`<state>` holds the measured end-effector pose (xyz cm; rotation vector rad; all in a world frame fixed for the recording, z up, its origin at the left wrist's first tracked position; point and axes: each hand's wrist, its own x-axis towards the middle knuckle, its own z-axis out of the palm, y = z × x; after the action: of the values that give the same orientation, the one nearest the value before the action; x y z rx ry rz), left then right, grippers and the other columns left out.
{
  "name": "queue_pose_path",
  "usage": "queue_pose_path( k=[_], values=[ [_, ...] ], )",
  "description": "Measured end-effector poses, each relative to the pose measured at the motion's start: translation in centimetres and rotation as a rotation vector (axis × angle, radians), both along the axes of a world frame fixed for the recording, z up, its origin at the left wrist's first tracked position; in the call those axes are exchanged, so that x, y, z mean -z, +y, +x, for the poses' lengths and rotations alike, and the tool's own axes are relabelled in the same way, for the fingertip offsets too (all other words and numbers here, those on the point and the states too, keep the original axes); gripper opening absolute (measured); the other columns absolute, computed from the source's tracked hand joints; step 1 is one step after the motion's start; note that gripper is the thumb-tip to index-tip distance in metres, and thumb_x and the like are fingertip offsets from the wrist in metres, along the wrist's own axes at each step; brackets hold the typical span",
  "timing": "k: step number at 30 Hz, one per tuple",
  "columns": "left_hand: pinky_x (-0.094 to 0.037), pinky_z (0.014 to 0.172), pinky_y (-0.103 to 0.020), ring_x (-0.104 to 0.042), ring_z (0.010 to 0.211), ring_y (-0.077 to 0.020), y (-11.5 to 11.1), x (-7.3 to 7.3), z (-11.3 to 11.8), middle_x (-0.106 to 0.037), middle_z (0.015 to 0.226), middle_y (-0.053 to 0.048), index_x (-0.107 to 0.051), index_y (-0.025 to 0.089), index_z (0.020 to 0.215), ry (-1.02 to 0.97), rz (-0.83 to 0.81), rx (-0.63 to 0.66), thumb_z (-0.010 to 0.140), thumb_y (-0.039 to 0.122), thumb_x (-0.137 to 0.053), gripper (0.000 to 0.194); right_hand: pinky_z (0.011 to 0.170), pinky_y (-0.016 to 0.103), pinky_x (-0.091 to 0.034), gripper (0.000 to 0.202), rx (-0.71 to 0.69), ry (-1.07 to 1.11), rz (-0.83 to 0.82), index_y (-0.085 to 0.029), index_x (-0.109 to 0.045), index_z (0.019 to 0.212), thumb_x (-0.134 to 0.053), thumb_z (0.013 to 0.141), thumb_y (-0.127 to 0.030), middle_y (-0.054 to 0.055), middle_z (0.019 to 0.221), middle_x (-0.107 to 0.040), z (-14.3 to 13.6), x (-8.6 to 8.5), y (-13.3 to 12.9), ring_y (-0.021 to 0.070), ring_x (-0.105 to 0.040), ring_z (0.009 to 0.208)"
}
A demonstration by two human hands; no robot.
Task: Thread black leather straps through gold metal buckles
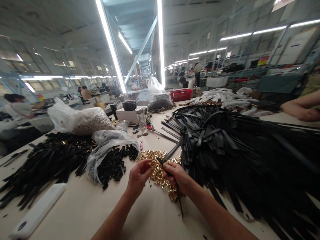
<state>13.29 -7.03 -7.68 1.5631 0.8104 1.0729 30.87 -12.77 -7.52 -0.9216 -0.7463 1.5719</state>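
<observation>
My right hand [176,175] pinches a black strap [160,161] close to its end, and the strap's tail hangs down below the fist. Just to the left, my left hand [140,176] has its thumb and fingertips drawn together near that strap end; whatever they hold is too small to make out. Under both hands spreads a pile of small gold metal buckles [157,175]. To the right lies a big heap of black straps [212,140]. Small black loops [112,165] spill from a clear plastic bag [93,163] left of my left hand.
More black strips [50,160] cover the table's left side, behind a white oblong device [38,210]. Farther back stand a filled plastic bag [87,120], a glass jar [141,118], a dark cup [129,105] and a red basket [181,95]. Another person's arm [302,108] rests at right.
</observation>
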Motion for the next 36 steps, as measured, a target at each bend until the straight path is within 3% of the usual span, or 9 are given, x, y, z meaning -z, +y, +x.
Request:
queue_pose_path(
  k=[4,10,14,17,23,27,30,36],
  values=[
    [-0.051,0.068,-0.027,-0.063,0.073,-0.0153,-1.1,0.1,1.1,-0.067,0.08,-0.002,-0.06,0.018,0.099,-0.088,-0.134,0.12,0.073,0.028,-0.073,0.031,0.034,0.015,-0.017,0.041,0.041,-0.046,0.023,-0.013,-0.062,0.092,-0.076,0.067,-0.043,-0.006,0.059,-0.054,-0.6,0.3,0.0,0.0,-0.03,0.037],
    [-0.05,0.068,-0.024,-0.063,0.073,-0.0143,-1.8,-0.4,1.5,-0.067,0.079,-0.001,-0.063,0.016,0.086,-0.102,-0.249,0.144,0.065,0.026,-0.079,0.029,0.036,0.016,-0.019,0.038,0.085,-0.086,0.009,-0.014,-0.062,0.082,-0.078,0.065,-0.044,-0.007,0.054,-0.051,-0.9,0.1,-0.1,0.0018,-0.031,0.037],
    [-0.048,0.058,-0.023,-0.06,0.06,-0.0122,-1.3,-0.5,1.1,-0.066,0.068,-0.002,-0.063,0.014,0.081,-0.071,-0.356,0.13,0.071,0.036,-0.075,0.026,0.045,0.018,-0.033,0.04,0.124,-0.057,0.027,-0.015,-0.062,0.08,-0.08,0.06,-0.044,-0.005,0.059,-0.056,-1.1,0.1,-0.1,0.0065,-0.047,0.048],
    [-0.046,0.055,-0.022,-0.058,0.055,-0.0112,-1.1,-0.5,1.0,-0.065,0.064,-0.001,-0.063,0.014,0.075,-0.044,-0.413,0.141,0.068,0.039,-0.076,0.029,0.05,0.02,-0.038,0.038,0.144,-0.094,0.068,-0.015,-0.062,0.077,-0.08,0.061,-0.045,-0.003,0.064,-0.059,-1.3,0.3,0.0,0.0082,-0.05,0.054],
    [-0.037,0.047,-0.02,-0.05,0.046,-0.0091,-1.3,-0.7,1.1,-0.06,0.052,0.001,-0.066,0.013,0.071,0.038,-0.397,0.151,0.066,0.04,-0.077,0.029,0.041,0.018,-0.028,0.037,0.13,-0.19,0.097,-0.015,-0.061,0.078,-0.075,0.066,-0.047,-0.005,0.059,-0.054,-1.3,0.5,-0.1,0.0048,-0.039,0.045],
    [-0.037,0.048,-0.02,-0.047,0.046,-0.0082,-1.1,-1.0,0.9,-0.057,0.052,0.003,-0.066,0.014,0.07,0.0,-0.346,0.087,0.065,0.037,-0.077,0.026,0.033,0.017,-0.017,0.041,0.155,-0.097,0.06,-0.016,-0.056,0.08,-0.068,0.072,-0.055,-0.007,0.057,-0.053,-0.9,0.3,-0.1,0.002,-0.028,0.035],
    [-0.04,0.051,-0.021,-0.049,0.049,-0.0083,-0.8,-1.4,0.8,-0.057,0.055,0.003,-0.067,0.014,0.073,-0.03,-0.287,-0.006,0.065,0.036,-0.076,0.025,0.031,0.016,-0.012,0.044,0.085,-0.024,0.026,-0.017,-0.051,0.073,-0.064,0.074,-0.059,-0.008,0.052,-0.049,-0.6,0.1,-0.2,0.0007,-0.023,0.032],
    [-0.047,0.058,-0.023,-0.057,0.057,-0.0114,-0.4,-1.4,0.7,-0.065,0.064,0.0,-0.068,0.014,0.077,-0.063,-0.225,-0.093,0.063,0.033,-0.076,0.025,0.03,0.016,-0.012,0.043,-0.201,-0.014,-0.016,-0.016,-0.051,0.072,-0.062,0.076,-0.058,-0.006,0.05,-0.051,-0.9,0.2,-0.5,0.0005,-0.025,0.03]
  ],
)
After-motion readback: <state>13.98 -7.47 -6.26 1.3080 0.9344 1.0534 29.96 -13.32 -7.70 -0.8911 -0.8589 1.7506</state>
